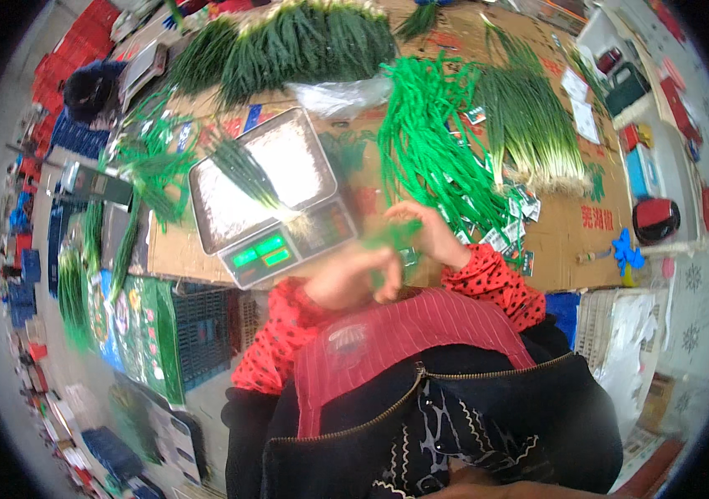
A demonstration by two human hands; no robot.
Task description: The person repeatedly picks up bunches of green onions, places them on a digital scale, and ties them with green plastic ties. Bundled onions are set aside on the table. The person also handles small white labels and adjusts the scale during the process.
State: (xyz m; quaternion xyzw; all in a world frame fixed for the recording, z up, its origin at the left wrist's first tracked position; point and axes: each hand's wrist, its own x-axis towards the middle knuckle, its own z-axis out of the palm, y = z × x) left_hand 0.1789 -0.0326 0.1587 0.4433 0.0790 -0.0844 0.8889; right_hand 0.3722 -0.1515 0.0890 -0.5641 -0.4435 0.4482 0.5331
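My left hand (351, 277) and my right hand (434, 234) are close together over the table's near edge. A green mesh net sleeve (399, 233), blurred by motion, is stretched between their fingers. Just beyond my left hand stands a digital scale (329, 227) with a lit green display and a metal tray (304, 146). A small bunch of spring onions (245, 171) lies across the tray, its white roots hanging over the near rim. To the right, beyond my right hand, spreads a heap of green net sleeves (423, 137) with printed tags.
Trimmed spring onions (535, 118) lie right of the sleeves; a large pile (310, 47) fills the far side. Cardboard (572, 249) covers the table. Another person (89, 93) is at the far left, near a second scale (142, 68). Blue gloves (627, 252) lie at the right edge.
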